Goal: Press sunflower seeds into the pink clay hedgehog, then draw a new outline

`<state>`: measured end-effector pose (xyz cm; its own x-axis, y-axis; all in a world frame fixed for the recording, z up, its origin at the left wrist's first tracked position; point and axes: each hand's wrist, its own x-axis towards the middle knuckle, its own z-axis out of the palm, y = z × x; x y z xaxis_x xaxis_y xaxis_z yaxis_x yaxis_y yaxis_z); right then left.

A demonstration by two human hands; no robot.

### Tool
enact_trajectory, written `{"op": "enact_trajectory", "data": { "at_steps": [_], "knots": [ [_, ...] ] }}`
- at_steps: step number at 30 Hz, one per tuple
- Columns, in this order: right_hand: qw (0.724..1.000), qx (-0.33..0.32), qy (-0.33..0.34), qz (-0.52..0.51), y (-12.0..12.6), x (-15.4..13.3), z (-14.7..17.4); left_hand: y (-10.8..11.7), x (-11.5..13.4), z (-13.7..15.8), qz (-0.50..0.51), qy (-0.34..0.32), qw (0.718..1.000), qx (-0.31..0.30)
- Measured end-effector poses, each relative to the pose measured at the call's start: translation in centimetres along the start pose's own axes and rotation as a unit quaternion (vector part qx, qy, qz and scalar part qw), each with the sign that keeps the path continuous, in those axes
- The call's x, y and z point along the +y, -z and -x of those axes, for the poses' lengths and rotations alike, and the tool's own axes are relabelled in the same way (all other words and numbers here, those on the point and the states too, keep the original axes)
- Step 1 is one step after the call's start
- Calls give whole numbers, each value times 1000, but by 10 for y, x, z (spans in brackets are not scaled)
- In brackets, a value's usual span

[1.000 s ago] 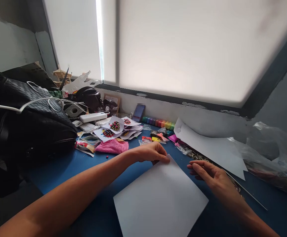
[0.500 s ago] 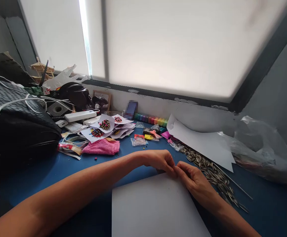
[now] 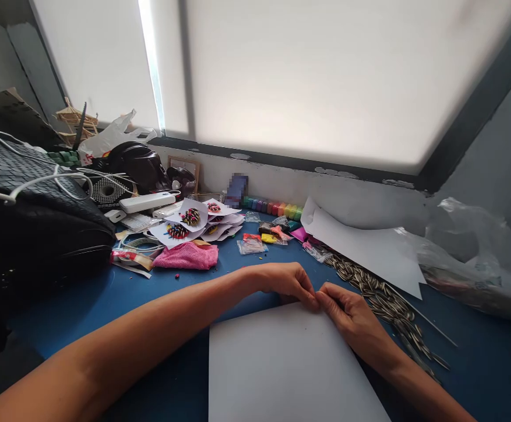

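A person seated at a blue table [image 3: 149,305] brings both hands together at the far edge of a white sheet of paper [image 3: 281,369], which lies flat on the tabletop directly in front of them. The left hand [image 3: 288,281] and the right hand [image 3: 347,316] meet fingertip to fingertip at the sheet's top corner, each pinched with thumb against fingers on the paper's edge (whether something small is also held between them cannot be told from this view). Just beyond the right hand, a scatter of striped sunflower seeds [image 3: 378,299] runs along the table, partly under a second, larger white sheet [image 3: 365,249] whose far end curls up against the wall. A thin metal rod [image 3: 426,319] lies among the seeds. To the right sits a crumpled clear plastic bag [image 3: 479,264]. Beyond the left hand lie a pink cloth [image 3: 187,256], small paper cut-outs bearing colourful decorations [image 3: 189,218], little packets of bright modelling clay [image 3: 264,239] and a row of coloured blocks [image 3: 273,207] along the base of the wall. At far left, a black woven bag [image 3: 30,223] with a white cable [image 3: 39,179] draped across it fills the table's corner, beneath a bright, blind-covered window [image 3: 303,76].
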<state>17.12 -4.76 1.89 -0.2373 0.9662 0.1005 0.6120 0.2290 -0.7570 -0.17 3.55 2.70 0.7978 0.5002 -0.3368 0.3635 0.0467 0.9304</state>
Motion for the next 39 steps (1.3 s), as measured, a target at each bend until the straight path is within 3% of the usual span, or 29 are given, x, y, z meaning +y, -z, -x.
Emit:
{"op": "enact_trajectory", "data": {
  "at_steps": [9, 15, 19, 28, 39],
  "knots": [
    [1000, 1, -11, 7, 5, 2, 2, 1, 2, 5, 8, 24, 1000, -8],
    [999, 23, -22, 12, 26, 6, 2, 13, -2, 14, -5, 32, 999, -11],
    [998, 37, -42, 18, 40, 10, 2, 19, -4, 18, -20, 26, 999, -4],
    [997, 34, -67, 30, 48, 2, 2, 26, -5, 19, -28, 9, 1000, -9],
    [990, 93, -101, 6, 76, 11, 6, 44, -9, 22, -32, -13, 999, 18]
  ]
}}
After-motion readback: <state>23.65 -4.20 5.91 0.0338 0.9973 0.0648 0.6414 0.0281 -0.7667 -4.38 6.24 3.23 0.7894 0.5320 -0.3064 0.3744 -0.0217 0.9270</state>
